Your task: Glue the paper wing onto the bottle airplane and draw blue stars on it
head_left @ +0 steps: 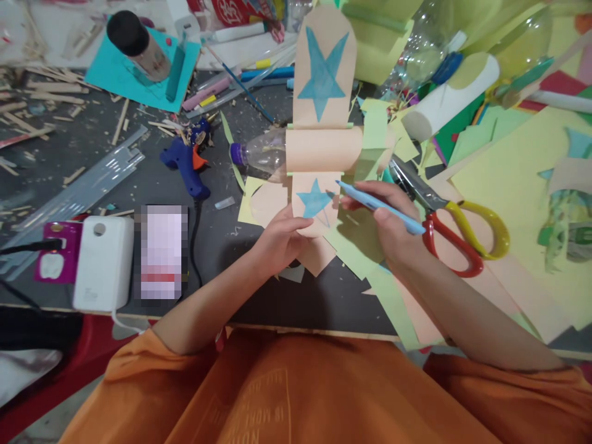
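Observation:
A plastic bottle with a purple cap lies on its side, wrapped in peach paper. Peach paper wings stick out from it, the far wing bearing a blue star and the near wing a partly coloured one with pencil outlines. My left hand pinches the near wing's lower edge, thumb on top. In my right hand is a light blue marker, its end beside the near star. Large scissors with red and yellow handles lie just right of that hand.
Left of the bottle lie a blue glue gun, a phone, a white power bank and clear plastic strips. Coloured paper sheets, a white tube and more bottles crowd the right. Wood sticks litter the back left.

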The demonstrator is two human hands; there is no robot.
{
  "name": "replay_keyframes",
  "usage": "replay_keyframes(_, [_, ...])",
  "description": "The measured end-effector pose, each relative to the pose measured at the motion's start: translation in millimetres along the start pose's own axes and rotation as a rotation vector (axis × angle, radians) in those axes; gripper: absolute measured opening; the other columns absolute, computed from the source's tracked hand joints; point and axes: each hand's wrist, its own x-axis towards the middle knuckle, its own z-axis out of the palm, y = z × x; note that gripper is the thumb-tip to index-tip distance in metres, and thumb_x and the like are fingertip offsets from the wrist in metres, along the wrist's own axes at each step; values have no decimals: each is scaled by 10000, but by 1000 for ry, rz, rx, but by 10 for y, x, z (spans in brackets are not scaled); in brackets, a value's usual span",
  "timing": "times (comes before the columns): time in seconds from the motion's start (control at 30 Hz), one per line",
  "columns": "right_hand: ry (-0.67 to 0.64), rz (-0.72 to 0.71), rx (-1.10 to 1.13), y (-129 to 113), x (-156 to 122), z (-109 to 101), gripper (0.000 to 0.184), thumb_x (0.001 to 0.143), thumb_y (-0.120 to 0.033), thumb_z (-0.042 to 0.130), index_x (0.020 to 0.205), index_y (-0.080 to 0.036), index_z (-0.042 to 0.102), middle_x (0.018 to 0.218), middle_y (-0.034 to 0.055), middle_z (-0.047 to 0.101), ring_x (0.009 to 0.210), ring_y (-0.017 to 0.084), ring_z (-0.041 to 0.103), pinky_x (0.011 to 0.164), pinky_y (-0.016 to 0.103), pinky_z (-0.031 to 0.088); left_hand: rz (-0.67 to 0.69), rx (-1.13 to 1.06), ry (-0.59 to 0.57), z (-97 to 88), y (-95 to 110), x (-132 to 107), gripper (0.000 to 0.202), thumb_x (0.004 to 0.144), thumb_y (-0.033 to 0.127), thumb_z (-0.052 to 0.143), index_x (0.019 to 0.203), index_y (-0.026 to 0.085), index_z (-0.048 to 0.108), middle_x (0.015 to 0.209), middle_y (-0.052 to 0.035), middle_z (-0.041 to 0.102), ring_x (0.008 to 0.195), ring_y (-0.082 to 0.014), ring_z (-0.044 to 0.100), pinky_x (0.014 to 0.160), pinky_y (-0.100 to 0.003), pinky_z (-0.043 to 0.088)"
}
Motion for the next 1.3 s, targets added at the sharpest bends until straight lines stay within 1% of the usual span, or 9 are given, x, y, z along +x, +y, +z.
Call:
replay_keyframes(0.1, [-155, -33, -212, -28, 121, -49, 410, 1007, -581, 592, 1348, -368, 674, 1295, 50, 776, 968, 230, 789, 785, 376, 663, 31, -3, -6, 23, 22, -1, 429, 694, 175, 775, 1115, 204, 700, 1064, -57, 807, 1131, -281, 740, 1022, -374, 511])
replay_keyframes(0.27, [-357, -134, -615, 25, 331, -128, 489, 1037, -613, 486, 1457, -385, 593, 1495, 20, 679, 1271, 315, 717, 857, 405, 660, 61, -27, 17, 62, 40, -2, 552, 755, 134, 702, 1303, 184, 652, 1172, -93, 797, 1272, -314, 698, 1163, -456, 467])
replay_keyframes(0.4, [-362, -143, -699, 62, 403, -106, 520, 1061, -600, 426, 1521, -377, 522, 1531, 11, 649, 1268, 307, 723, 872, 394, 665, 82, -65, 39, 72, 45, 14, 585, 813, 94, 636, 1389, 192, 620, 1222, -96, 788, 1344, -295, 658, 1219, -475, 436])
replay_keyframes(0.6, [-311, -138, -749, 70, 418, -72, 608, 1061, -670, 336, 1542, -332, 488, 1539, 47, 642, 1281, 315, 715, 871, 408, 663, 74, -60, 28, 82, 31, 17, 469, 842, 128, 664, 1310, 154, 656, 1228, -111, 781, 1376, -302, 633, 1248, -481, 421])
replay_keyframes(0.73, [-308, -98, -693, 26, 379, -51, 658, 1026, -748, 322, 1500, -340, 527, 1533, 53, 646, 1252, 311, 729, 827, 394, 663, 26, 3, -24, 76, -1, -7, 474, 787, 163, 748, 1255, 172, 669, 1238, -113, 778, 1324, -334, 662, 1173, -495, 491])
replay_keyframes(0.83, [-209, -131, -551, -21, 302, -32, 543, 1015, -704, 454, 1395, -348, 609, 1442, 70, 709, 1204, 303, 745, 872, 412, 650, -23, 9, -70, 74, -14, -31, 449, 775, 202, 783, 1212, 181, 684, 1258, -115, 771, 1261, -326, 695, 1097, -458, 544])
replay_keyframes(0.93, [-26, -141, -355, -44, 205, -20, 352, 982, -605, 617, 1193, -336, 699, 1117, 71, 802, 855, 246, 783, 767, 414, 642, -49, 3, -59, 62, -21, -42, 455, 737, 186, 801, 1179, 184, 693, 1191, -106, 788, 1199, -300, 722, 1059, -414, 556])
replay_keyframes(1.07, [89, -7, -119, -28, 139, 4, 307, 942, -582, 693, 918, -276, 708, 627, -33, 643, 470, 143, 590, 486, 320, 520, -53, 34, 13, 27, -28, -27, 432, 688, 160, 787, 1110, 178, 695, 1138, -107, 792, 1142, -304, 736, 1002, -412, 558])
replay_keyframes(1.3, [-48, 98, 13, -16, 176, 57, 264, 900, -505, 772, 951, -247, 752, 756, -1, 731, 580, 134, 654, 560, 295, 578, 13, 68, 50, 18, 50, 2, 468, 663, 133, 754, 1118, 196, 666, 1113, -70, 788, 1126, -271, 725, 985, -371, 525])
